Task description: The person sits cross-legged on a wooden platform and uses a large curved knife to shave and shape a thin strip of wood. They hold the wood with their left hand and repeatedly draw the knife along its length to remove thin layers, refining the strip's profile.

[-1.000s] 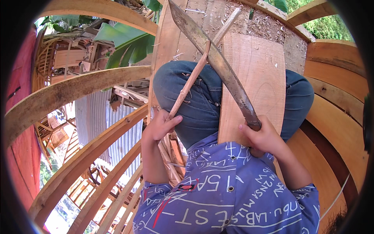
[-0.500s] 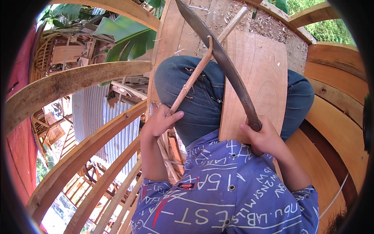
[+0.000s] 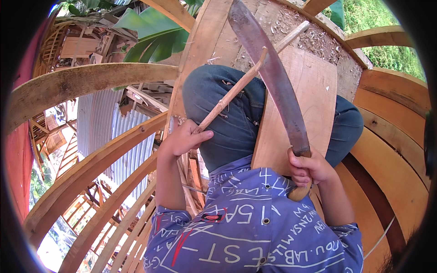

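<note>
My left hand (image 3: 185,137) is closed around the lower end of a peeled wooden stick (image 3: 231,94), which slants up and to the right. Farther along, the stick has a short side prong, and its far end points to the upper right. A machete (image 3: 281,84) with a long dark blade crosses over the stick, its broad side facing up. My right hand (image 3: 306,168) grips the machete's wooden handle, whose butt shows below the fingers. Under the blade, a flat wooden board (image 3: 314,77) lies across my lap.
Wood shavings (image 3: 314,41) litter the planks beyond my knees. Curved wooden slats (image 3: 98,164) rail the left side, with corrugated metal sheets (image 3: 132,141) and timber below them. Wooden planking (image 3: 387,159) rises on the right. A banana leaf (image 3: 154,38) hangs at the upper left.
The machete's blade has rolled from nearly edge-on to showing its broad face, and my right hand has turned with it, moving slightly down. My left hand still holds the stick.
</note>
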`<state>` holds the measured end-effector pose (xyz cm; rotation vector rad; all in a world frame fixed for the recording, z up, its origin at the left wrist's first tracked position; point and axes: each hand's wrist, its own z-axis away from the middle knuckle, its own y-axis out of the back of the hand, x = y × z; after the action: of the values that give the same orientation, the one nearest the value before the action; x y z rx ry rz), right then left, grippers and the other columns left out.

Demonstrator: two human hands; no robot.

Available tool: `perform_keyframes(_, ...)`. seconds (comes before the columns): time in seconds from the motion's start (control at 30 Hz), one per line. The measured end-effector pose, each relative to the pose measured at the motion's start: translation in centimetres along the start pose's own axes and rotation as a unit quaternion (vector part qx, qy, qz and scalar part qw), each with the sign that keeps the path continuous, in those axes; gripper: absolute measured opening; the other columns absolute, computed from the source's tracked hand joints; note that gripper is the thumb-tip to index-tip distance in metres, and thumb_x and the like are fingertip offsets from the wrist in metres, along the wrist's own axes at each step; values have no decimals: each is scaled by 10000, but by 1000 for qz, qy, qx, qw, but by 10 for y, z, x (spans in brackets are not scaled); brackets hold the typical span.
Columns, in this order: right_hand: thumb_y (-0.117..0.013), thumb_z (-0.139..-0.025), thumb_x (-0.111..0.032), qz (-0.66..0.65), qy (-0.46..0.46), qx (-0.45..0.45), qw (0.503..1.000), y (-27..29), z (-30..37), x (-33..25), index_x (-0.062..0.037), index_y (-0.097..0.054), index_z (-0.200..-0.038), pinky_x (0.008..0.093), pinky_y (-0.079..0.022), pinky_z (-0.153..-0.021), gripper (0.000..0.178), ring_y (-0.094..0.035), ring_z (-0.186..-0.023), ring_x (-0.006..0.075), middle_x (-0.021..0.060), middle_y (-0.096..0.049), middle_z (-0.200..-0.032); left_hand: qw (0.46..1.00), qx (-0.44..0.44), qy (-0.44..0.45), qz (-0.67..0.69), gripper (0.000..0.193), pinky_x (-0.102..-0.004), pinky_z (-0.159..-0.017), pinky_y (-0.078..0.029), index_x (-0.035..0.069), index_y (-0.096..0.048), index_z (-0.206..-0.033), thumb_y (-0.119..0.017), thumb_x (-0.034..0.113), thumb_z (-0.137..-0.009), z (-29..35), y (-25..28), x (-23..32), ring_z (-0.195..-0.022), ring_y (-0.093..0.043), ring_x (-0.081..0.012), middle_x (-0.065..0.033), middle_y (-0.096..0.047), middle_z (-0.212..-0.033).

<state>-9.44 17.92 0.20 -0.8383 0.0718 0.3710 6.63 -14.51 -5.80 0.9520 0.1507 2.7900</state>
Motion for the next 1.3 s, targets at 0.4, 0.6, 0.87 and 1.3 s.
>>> perform_keyframes(0.4, -638, -869, -175, 176, 115, 196, 958, 14, -4, -2, -25, -519, -848, 255, -447, -435, 192, -527, -469, 107, 20, -518, -582, 999, -7, -9, 39, 465, -248, -406, -235, 93, -439, -512, -697, 366, -786, 1, 0, 4, -441, -332, -66, 35, -379, -483)
perform_keyframes(0.6, -654, -845, -94, 265, 251, 361, 858, 11, 4, -1, 15, -569, -926, 203, -365, -410, 160, -479, -458, 53, -7, -535, -606, 1000, -7, -11, 15, 590, -404, -1075, -74, 49, -510, -474, -642, 539, -775, -1, -1, -5, -455, -506, -121, -19, -497, -436)
perform_keyframes(0.87, -637, -801, -69, 411, 213, 354, 813, -5, 5, 14, 22, -537, -918, 228, -407, -552, 179, -484, -596, 73, -4, -534, -651, 1000, 15, 0, -2, 547, -380, -974, -285, 35, -538, -524, -664, 501, -780, 0, -2, 4, -479, -537, -119, -30, -501, -437)
perform_keyframes(1.3, -589, -715, -31, 486, 217, 383, 755, -4, 3, 9, 27, -528, -929, 266, -425, -581, 230, -512, -606, 120, 100, -535, -656, 1000, 12, -3, 11, 567, -401, -1090, -41, 27, -545, -517, -659, 522, -767, 0, -1, 2, -483, -548, -147, -31, -499, -433)
